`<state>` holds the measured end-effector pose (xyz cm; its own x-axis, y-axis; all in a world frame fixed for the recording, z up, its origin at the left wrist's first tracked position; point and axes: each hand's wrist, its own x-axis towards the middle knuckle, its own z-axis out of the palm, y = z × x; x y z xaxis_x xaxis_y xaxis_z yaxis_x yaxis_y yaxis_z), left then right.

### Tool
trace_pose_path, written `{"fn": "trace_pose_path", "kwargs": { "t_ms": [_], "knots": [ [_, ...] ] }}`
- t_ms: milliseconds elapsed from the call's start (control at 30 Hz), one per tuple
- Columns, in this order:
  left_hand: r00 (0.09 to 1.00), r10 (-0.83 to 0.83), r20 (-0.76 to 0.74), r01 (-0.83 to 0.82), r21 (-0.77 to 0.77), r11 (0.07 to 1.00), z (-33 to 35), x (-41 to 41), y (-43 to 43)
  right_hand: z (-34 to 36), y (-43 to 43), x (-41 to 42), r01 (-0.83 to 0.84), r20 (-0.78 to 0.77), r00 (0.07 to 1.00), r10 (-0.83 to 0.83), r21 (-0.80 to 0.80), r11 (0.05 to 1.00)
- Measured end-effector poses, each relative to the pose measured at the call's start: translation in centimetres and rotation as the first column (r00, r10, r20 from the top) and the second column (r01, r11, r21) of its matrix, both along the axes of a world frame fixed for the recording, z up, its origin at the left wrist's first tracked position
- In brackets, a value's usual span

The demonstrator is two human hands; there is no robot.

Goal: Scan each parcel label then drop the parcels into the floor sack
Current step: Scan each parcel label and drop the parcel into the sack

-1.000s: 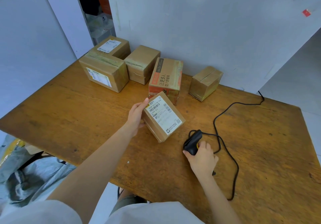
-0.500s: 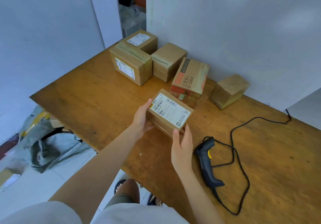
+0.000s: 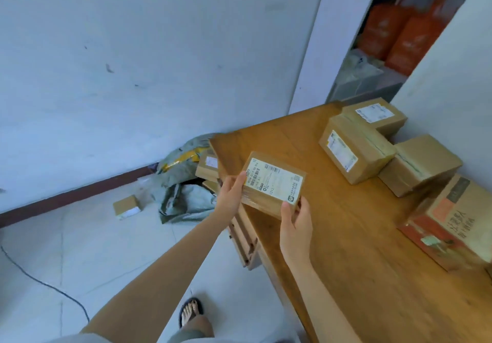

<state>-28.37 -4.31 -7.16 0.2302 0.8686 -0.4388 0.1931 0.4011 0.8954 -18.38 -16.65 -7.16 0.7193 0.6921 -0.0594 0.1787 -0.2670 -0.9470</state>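
I hold a small brown parcel (image 3: 274, 184) with a white label on top, lifted above the left edge of the wooden table (image 3: 359, 249). My left hand (image 3: 231, 192) grips its left end and my right hand (image 3: 295, 220) grips its near right corner. On the floor beyond the table's left end lies the grey sack (image 3: 186, 199), with a boxed parcel (image 3: 207, 168) showing in its mouth. Several more parcels stand on the table at the right: two labelled boxes (image 3: 354, 153) (image 3: 375, 115), a plain box (image 3: 420, 164) and a red printed box (image 3: 452, 223). The scanner is out of view.
A small box (image 3: 126, 207) lies loose on the tiled floor left of the sack. A black cable (image 3: 40, 281) runs across the floor at lower left. My sandalled foot (image 3: 190, 312) stands beside the table. Orange bags (image 3: 399, 34) fill a shelf behind the wall gap.
The scanner was set down and my right hand took hold of the parcel. Both hands have lifted it and carried it left toward the table's edge; my view has swung left to the sack.
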Motion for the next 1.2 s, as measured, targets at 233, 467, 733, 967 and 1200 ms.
{"fn": "trace_pose_path", "kwargs": {
  "t_ms": [233, 467, 733, 967, 1200],
  "knots": [
    [0.986, 0.157, -0.052, -0.152, 0.09, 0.984, 0.3, -13.1, 11.2, -0.2, 13.2, -10.7, -0.205, -0.012, 0.979, 0.205, 0.018, 0.979],
    [0.954, 0.278, -0.111, -0.271, 0.072, 0.96, -2.5, -19.8, 19.9, -1.7, 22.8, -16.7, -0.379, -0.073, 0.923, 0.378, -0.006, 0.925],
    [0.964, 0.19, -0.186, -0.187, 0.034, 0.982, -4.1, -16.3, 34.1, -4.3, 37.4, -12.5, -0.392, -0.111, 0.918, 0.381, -0.103, 0.914],
    [0.964, -0.077, -0.253, 0.093, 0.049, 0.994, -3.1, -10.2, 46.8, -3.2, 48.0, -5.3, -0.264, 0.027, 0.96, 0.28, -0.26, 0.929],
    [0.924, -0.151, -0.351, 0.151, -0.028, 0.988, -5.2, -9.5, 52.9, -3.6, 49.6, -4.1, -0.075, 0.108, 0.987, 0.122, -0.362, 0.929]
  ]
}}
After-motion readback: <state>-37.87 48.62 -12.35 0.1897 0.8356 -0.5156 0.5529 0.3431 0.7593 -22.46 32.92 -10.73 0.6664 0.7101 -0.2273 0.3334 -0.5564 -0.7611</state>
